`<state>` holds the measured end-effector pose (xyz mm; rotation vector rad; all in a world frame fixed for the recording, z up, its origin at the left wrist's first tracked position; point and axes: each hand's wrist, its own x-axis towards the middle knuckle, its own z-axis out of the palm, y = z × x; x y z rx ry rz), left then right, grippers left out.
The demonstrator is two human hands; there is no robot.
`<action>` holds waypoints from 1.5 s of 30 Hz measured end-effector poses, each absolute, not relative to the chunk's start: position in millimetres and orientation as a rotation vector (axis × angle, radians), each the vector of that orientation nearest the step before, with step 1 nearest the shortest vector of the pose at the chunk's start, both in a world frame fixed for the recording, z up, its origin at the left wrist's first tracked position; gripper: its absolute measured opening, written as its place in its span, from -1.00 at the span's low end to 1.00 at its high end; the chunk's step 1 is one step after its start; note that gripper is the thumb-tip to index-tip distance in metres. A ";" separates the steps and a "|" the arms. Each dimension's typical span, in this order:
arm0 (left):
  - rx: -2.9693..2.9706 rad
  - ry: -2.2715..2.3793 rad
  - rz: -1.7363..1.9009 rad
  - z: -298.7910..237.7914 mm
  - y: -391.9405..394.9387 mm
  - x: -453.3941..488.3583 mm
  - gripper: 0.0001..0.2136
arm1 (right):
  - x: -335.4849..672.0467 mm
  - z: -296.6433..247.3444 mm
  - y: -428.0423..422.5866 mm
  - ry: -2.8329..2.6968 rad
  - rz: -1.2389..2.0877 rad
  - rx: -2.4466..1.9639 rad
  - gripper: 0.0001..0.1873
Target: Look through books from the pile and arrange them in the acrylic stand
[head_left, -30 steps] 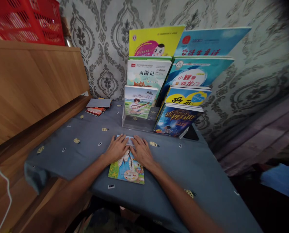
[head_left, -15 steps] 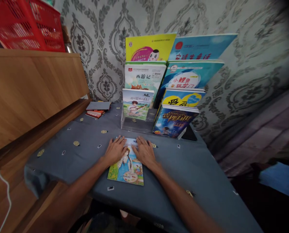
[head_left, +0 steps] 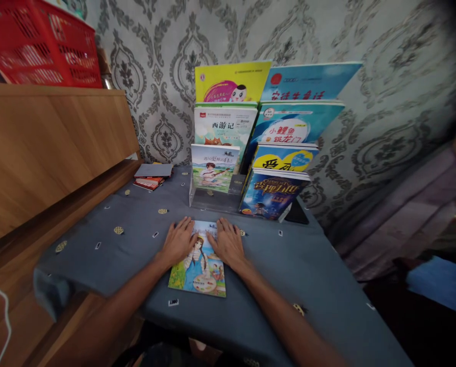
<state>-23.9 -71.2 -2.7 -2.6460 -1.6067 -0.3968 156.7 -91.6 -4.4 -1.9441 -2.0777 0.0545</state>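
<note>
A thin picture book (head_left: 202, 267) lies flat near the front of the table, its cover showing a painted figure with a braid and a palette. My left hand (head_left: 178, 242) rests over its upper left edge, fingers stretched out. On the upper right edge lies my right hand (head_left: 228, 243), its fingers also flat and spread. Both touch the book without gripping it, and parts of the cover's top are hidden beneath them. Behind the hands, a clear stepped book stand (head_left: 214, 200) holds several upright books, among them a dark blue book (head_left: 272, 196) and a white-and-green one (head_left: 214, 168).
A small stack of books (head_left: 151, 176) sits at the table's back left. The patterned grey tablecloth (head_left: 109, 260) covers the table. At the left, a wooden cabinet (head_left: 52, 158) carries a red plastic basket (head_left: 40, 46). A patterned wall stands directly behind the book stand.
The camera view has shifted slightly, so the scene sits a little lower. My hands stay on the book, with the right thumb and fingers spread a touch differently.
</note>
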 end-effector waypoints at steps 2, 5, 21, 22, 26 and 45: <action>-2.646 -1.603 -0.396 -1.8 -71.6 -24.1 -0.59 | 156.0 -2.8 -92.6 -2.065 0.056 -1.951 -0.39; -2.645 -1.594 -0.395 0.1 -71.9 -24.4 -0.59 | 156.4 -2.1 -93.2 -2.042 0.048 -1.948 -0.39; -2.792 -1.154 -0.330 -1.4 -28.3 -41.6 -0.64 | 183.4 -6.7 -90.7 -1.929 0.199 -1.786 -0.77; -2.785 -1.069 -0.306 2.6 -21.5 -42.2 -0.66 | 183.9 -6.6 -92.2 -1.916 0.201 -1.767 -0.77; -2.748 -0.800 -0.133 21.1 -5.6 -41.2 -0.70 | 184.0 -6.2 -98.6 -1.905 0.243 -1.635 -0.67; -2.779 -1.426 0.005 1.8 -123.5 -23.7 -0.22 | 193.1 -11.6 -94.0 -1.900 0.318 -1.483 -0.45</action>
